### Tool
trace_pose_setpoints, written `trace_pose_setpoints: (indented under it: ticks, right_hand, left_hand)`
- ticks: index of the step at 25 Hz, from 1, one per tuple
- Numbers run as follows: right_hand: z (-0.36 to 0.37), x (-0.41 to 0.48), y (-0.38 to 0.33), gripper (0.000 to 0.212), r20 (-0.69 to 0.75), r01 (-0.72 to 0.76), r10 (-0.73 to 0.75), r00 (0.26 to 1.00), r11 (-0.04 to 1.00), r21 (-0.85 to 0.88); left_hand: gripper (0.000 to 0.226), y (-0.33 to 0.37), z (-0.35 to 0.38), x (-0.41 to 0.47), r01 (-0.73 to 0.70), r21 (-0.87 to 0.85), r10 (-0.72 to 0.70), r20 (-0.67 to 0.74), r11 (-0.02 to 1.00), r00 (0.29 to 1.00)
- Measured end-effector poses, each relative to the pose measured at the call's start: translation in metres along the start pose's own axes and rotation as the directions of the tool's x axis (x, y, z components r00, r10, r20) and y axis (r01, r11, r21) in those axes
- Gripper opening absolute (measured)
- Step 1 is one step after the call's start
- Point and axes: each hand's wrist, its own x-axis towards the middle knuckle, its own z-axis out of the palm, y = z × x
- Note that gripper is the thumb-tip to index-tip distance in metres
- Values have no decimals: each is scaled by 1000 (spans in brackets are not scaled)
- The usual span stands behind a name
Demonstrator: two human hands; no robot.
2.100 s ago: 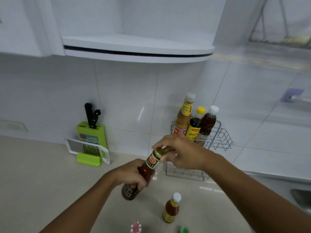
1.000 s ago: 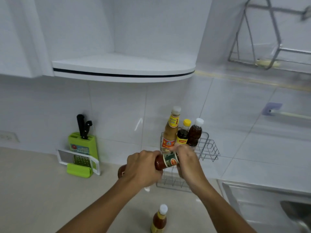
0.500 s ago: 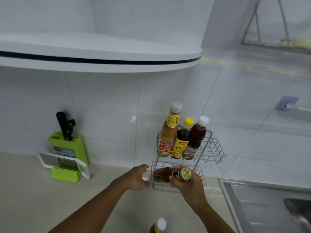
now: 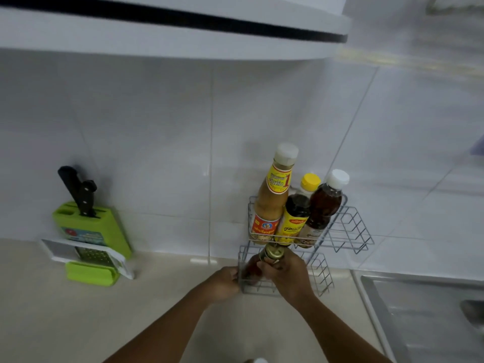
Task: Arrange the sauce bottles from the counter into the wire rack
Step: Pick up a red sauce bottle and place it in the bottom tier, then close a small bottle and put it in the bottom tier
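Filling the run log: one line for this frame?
stage: placing | right hand: holds gold-capped bottle, in lower tier of wire rack | left hand: at rack's left edge | upper tier: three bottles

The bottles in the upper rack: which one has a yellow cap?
The middle bottle, dark with a yellow label; the bottles beside it have white caps.

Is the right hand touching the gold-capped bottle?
Touching. In the head view the right hand wraps the gold-capped bottle at its neck, inside the rack's lower tier.

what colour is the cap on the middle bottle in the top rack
Yellow. The middle bottle's cap shows best in the head view, between two white-capped bottles.
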Motion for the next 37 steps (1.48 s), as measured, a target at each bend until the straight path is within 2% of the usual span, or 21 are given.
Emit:
trace_pose_setpoints:
  ticks: [3,10,15,18,20,23,27,33,37]
  right_hand:
    - [8,12,-5,25,79,30,-27,997,999,-37]
    - [21,24,-5,38,135,52,-39,990,994,-97]
    - [17,26,-9,28,238,100,-49,970,973,-208]
    - [17,26,-14,26,253,113,-51,966,965,-238]
    - [16,25,-15,30,257,76,-20,966,974,-212]
    - [13,17,-13,49,290,-34,71,954,991,-132]
    - [7,1,-16,60,293,-84,116,949,989,-118]
    - [-12,-40,-42,67,303,-178,169,938,984,1]
    - [-27,-64,-56,57,261,-188,171,950,981,41]
  left_hand:
    - [45,3,0,-1,12,37,-11,-10,999,1000]
    - [55,2,2,-4,30,83,-30,2,996,1000]
    - [60,4,2,-8,44,64,-46,21,997,999]
    - [58,6,1,-14,47,101,-49,18,994,999]
    - [49,6,-1,-17,58,109,-60,9,992,998]
    - [27,3,-8,-24,101,105,-99,-25,989,995]
    - [54,15,-20,-51,140,194,-135,-42,971,990]
    - [56,35,-10,-101,90,288,-90,-12,954,996]
    - [60,40,15,-124,83,362,-110,55,929,992]
